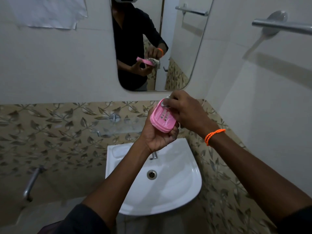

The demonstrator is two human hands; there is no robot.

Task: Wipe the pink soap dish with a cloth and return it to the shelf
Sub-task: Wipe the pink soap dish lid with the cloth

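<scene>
glass shelf [118, 126] on wall brackets above white sink [185, 191]; can't tell if anything sits on it.

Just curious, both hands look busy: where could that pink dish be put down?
The glass shelf under the mirror shows bare glass left of the left hand. The sink basin is bare around its drain. It is crowded above the tap, where the right hand presses a cloth into the soap dish.

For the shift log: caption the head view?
Left hand holds pink soap dish; right hand wipes it over the sink.
</scene>
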